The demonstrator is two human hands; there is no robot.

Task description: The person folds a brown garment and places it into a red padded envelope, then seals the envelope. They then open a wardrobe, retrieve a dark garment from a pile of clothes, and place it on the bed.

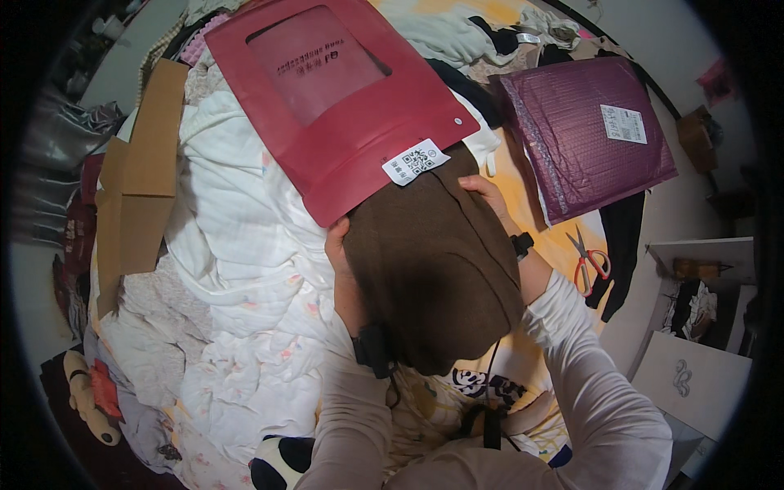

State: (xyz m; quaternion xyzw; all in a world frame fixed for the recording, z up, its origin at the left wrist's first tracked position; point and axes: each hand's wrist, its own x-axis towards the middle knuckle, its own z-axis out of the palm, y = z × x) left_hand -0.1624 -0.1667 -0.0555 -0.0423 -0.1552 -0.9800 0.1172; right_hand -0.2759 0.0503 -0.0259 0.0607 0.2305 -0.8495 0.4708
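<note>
Between my two hands is a folded dark brown fabric garment (429,257), its far end at the near edge of a red bag with a clear window (349,135). Whether that end lies inside the bag cannot be told. My left hand (340,245) grips the garment's left side, close to the bag's lower corner. On the right side, my right hand (490,196) holds the cloth with thumb and fingers. A white label with a printed code (416,162) lies at the bag's near edge. Black straps circle both wrists.
To the right lie a purple padded mailer (588,141) and, below it, open scissors with red handles (589,263). An opened cardboard box (147,159) stands on the left beside crumpled white cloth (245,202). A drawer unit (692,373) is at the lower right, a panda plush (282,459) near my left sleeve.
</note>
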